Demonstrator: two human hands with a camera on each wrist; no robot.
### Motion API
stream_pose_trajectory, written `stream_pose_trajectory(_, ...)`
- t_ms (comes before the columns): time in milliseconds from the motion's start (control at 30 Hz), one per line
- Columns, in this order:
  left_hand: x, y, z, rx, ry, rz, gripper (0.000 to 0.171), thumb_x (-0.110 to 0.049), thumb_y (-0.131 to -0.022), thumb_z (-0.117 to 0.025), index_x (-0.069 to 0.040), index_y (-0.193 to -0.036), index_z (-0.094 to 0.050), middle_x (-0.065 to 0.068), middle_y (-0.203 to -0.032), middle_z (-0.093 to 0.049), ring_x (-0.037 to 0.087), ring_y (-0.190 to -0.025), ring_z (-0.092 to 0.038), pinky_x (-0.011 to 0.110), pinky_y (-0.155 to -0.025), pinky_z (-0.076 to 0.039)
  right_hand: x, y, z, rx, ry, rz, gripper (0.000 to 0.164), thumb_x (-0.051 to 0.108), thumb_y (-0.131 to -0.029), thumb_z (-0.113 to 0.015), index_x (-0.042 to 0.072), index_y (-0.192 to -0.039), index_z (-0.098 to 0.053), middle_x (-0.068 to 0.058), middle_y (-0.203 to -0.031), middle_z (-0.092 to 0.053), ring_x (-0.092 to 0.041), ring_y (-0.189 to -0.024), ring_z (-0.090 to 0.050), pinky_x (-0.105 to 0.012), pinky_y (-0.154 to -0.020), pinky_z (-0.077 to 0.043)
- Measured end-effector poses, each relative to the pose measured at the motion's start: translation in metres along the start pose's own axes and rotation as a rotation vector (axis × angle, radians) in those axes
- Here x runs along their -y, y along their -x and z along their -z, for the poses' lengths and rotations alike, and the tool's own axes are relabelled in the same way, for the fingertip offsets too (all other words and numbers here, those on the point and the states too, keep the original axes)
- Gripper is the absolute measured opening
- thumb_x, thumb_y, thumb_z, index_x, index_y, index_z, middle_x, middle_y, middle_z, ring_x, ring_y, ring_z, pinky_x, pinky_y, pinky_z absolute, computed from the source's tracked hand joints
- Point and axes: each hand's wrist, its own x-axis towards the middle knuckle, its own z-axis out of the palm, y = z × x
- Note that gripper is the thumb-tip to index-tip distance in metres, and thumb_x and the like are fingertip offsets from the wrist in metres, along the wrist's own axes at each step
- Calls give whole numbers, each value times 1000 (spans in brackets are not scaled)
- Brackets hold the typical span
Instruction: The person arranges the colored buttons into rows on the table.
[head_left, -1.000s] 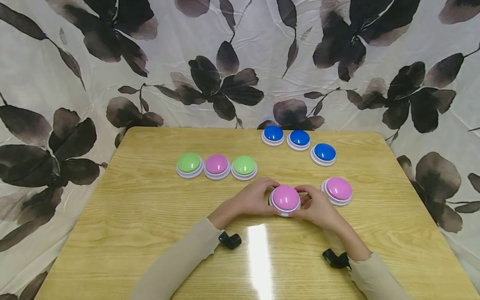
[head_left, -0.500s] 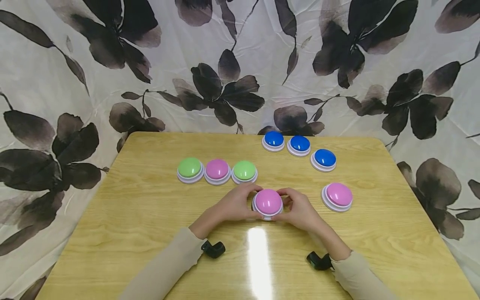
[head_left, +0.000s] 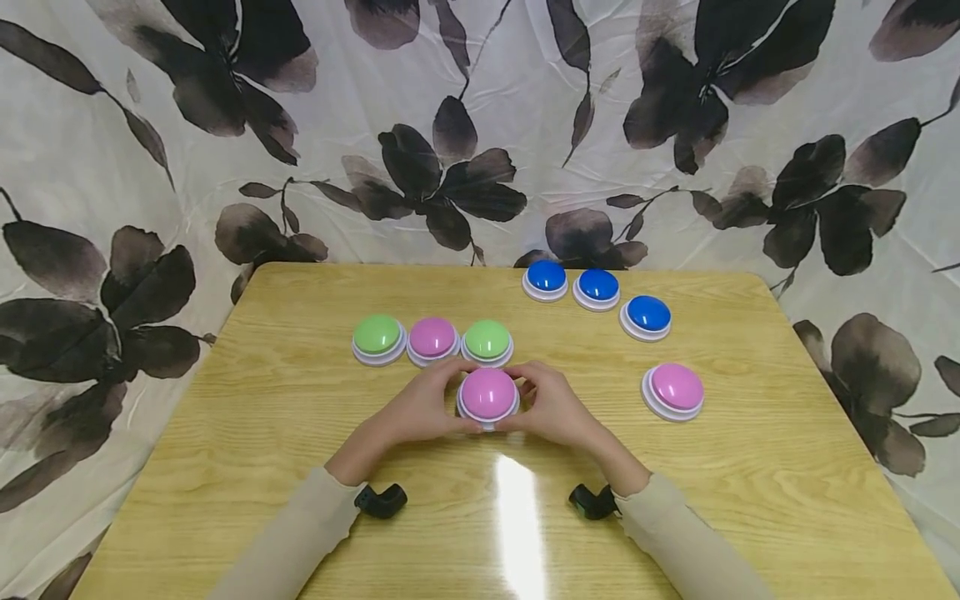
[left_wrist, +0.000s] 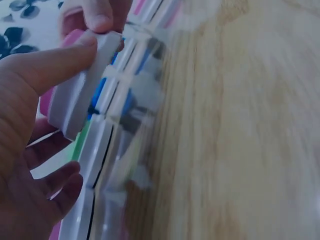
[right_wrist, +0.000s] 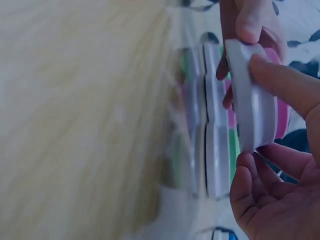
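Note:
A pink dome push button with a white base point(head_left: 488, 394) is held between both hands in the head view. My left hand point(head_left: 422, 407) grips its left rim, and my right hand point(head_left: 553, 406) grips its right rim, thumbs at the near side. Both wrist views show the white base point(left_wrist: 80, 90) lifted off the table, thumbs pressed on its edge. Just beyond it stands a row of a green button point(head_left: 377, 336), a pink button point(head_left: 432, 339) and another green button point(head_left: 487, 341), sitting side by side. The held button is nearest the right-hand green one.
At the back right of the wooden table point(head_left: 262, 433) stand three blue buttons, the nearest one point(head_left: 648, 316) set apart from the other two. Another pink button point(head_left: 677, 389) sits to the right. A floral cloth point(head_left: 315, 67) hangs behind the table.
Both hands have carried the pink button leftward, from near the right-hand pink button to just in front of the right-hand green one. The other buttons stay where they were.

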Motion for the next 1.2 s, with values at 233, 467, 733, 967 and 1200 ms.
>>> stream_pose_trajectory(233, 14, 11, 24, -65, 80, 28, 81, -41, -65, -91, -12, -130, -54, -1, -127, -55, 18, -117, -52, 39, -100, -43, 20, -28, -9, 46, 1, 36, 71, 29, -66, -92, 12, -128, -61, 5, -109, -59, -13, -90, -56, -31, -74, -53)
stream_pose_trajectory(467, 21, 19, 52, -120, 172, 73, 78, -30, -67, -91, -12, -133, -53, 2, -129, -55, 21, -114, -50, 47, -97, -43, 41, -56, -10, 112, 35, 117, 70, 24, -71, -89, 3, -130, -58, -4, -110, -58, -17, -89, -58, -32, -75, -53)
stream_pose_trajectory(733, 32, 31, 78, -152, 193, 78, 77, -25, -71, -89, -12, -135, -51, 3, -131, -51, 25, -120, -48, 47, -98, -45, 63, -84, -20, 132, 40, 166, 72, 26, -71, -89, 5, -133, -58, -4, -113, -61, -16, -91, -57, -26, -74, -52)
stream_pose_trajectory(967, 42, 44, 102, -198, 173, 109, 77, -22, -71, -89, -9, -137, -49, 6, -133, -51, 24, -123, -45, 52, -97, -42, 80, -111, -32, 172, 21, 186, 71, 24, -70, -89, 3, -130, -58, -5, -115, -62, -15, -92, -57, -21, -76, -51)
stream_pose_trajectory(1200, 48, 46, 122, -236, 177, 147, 76, -10, -73, -87, -8, -139, -49, 9, -136, -51, 25, -126, -42, 56, -99, -39, 91, -135, -39, 186, 66, 173, 73, 25, -70, -89, 3, -132, -58, -5, -120, -61, -13, -91, -57, -19, -76, -48)
